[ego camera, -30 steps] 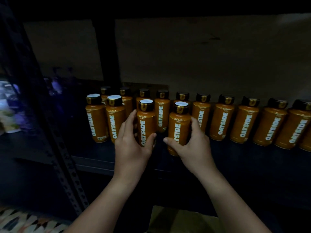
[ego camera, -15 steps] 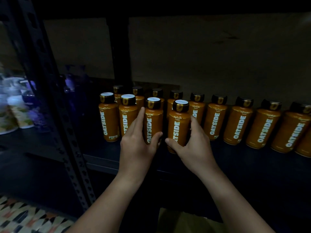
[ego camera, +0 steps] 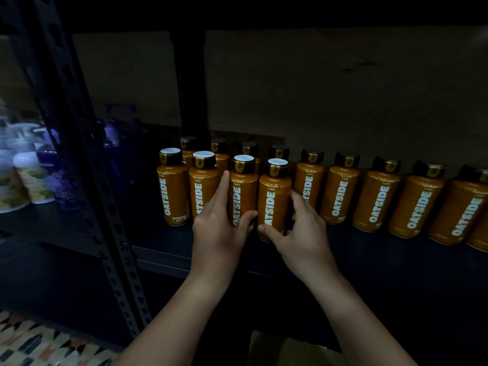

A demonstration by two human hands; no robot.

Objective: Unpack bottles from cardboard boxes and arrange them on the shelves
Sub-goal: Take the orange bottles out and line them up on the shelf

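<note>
Your left hand [ego camera: 219, 228] holds one bottle [ego camera: 243, 191], your right hand [ego camera: 298, 233] holds another bottle [ego camera: 273, 199], both near the shelf's [ego camera: 369, 260] front edge. Next, nudge them gently into line.

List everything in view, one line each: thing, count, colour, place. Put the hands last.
front-row bottles: four, orange with white-topped black caps, front left of the shelf.
back-row bottles: at least ten, orange with black caps, along the back; more may be cut off at right.
shelf: one, dark, under the bottles.
rack upright: one, black, perforated, left.
pale and purple containers: several, blurred, the neighbouring bay at far left.
cardboard box: one, brown, bottom edge.
patterned floor: bottom left.
left hand: grips the third front bottle.
right hand: grips the fourth front bottle.
</note>
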